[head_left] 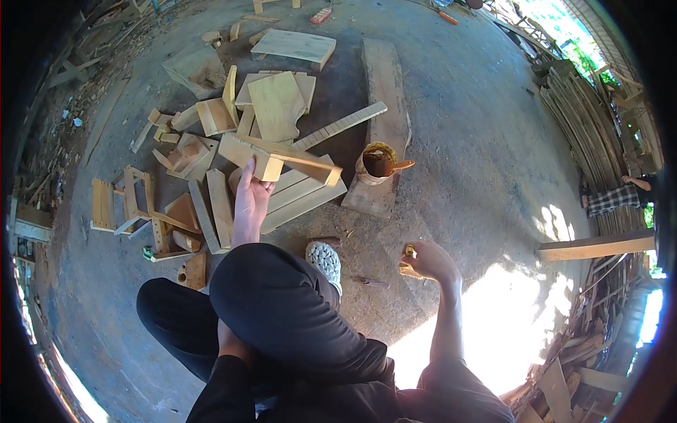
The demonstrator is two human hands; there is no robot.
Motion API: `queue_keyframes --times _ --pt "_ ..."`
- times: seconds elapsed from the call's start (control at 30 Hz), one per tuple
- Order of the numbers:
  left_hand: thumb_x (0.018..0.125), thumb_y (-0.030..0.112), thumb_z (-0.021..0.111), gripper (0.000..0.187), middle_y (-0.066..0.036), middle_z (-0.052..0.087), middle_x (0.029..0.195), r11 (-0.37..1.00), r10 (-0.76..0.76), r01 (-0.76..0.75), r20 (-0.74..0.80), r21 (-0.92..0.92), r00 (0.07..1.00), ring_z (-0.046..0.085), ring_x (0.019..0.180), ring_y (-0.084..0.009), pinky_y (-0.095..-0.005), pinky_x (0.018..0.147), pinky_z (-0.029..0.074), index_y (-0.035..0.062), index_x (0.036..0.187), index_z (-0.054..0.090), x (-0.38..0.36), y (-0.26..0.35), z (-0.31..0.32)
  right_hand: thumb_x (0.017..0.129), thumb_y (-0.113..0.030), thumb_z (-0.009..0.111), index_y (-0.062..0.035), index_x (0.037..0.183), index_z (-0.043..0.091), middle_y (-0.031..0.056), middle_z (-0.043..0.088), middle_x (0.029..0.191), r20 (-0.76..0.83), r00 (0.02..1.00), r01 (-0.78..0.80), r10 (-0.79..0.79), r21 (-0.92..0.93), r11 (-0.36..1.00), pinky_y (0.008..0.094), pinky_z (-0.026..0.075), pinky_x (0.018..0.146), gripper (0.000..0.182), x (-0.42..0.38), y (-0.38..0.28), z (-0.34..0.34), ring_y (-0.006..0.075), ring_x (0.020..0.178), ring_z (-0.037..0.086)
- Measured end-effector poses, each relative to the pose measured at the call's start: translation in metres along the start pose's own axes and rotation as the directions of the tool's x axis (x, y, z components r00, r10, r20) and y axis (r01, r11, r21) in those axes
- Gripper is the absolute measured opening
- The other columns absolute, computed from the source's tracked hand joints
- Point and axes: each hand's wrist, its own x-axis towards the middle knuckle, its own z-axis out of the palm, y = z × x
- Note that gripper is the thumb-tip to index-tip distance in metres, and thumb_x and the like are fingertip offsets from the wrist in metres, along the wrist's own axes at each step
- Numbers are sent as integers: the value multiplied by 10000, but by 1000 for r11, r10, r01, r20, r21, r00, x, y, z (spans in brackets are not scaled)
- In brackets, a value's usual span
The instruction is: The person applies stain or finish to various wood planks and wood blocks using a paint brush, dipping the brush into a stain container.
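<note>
My left hand [252,201] holds up a wooden piece [282,159], made of pale boards joined with a block on its underside, and its fingers are closed at the near edge. Below and behind it lie slatted boards [300,197] on the floor. My right hand [431,261] is closed around a small yellowish-brown piece [407,262], whose kind I cannot make out. Between and beyond the hands stands a stained bucket [374,176] holding brown liquid. An orange-handled tool [402,166] rests in it, its lower end hidden.
Cut boards [276,106] and small wooden frames [127,201] lie heaped at the left. A long plank [384,77] runs under the bucket. Stacked planks [582,127] line the right side, near a person in plaid [612,200]. My shoe [324,264] is between my hands.
</note>
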Motion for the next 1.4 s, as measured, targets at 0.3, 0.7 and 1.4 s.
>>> queue_keyframes --times 0.3,0.7,1.4 --pt "902 381 772 493 -52 697 1124 871 173 -58 -195 487 965 658 1079 -163 -318 977 476 50 1243 642 -32 41 37 1023 -303 669 -40 987 702 186 751 871 -350 935 105 -51 135 985 463 561 770 267 16 -24 -15 361 822 736" --pt "927 192 743 400 -97 646 1179 906 206 -114 -190 407 960 645 1108 -180 -341 954 528 99 1220 488 -71 -3 26 969 -151 806 -10 872 614 60 705 714 -923 375 850 -91 303 430 259 560 565 257 97 -219 -101 151 691 771" --pt "964 346 820 665 -51 696 1135 891 133 -83 -81 447 988 609 857 -63 -226 653 442 67 1401 404 -55 -13 37 957 -171 792 -21 909 653 93 739 749 -801 423 839 -424 170 517 299 570 614 210 143 -304 -124 169 715 778"
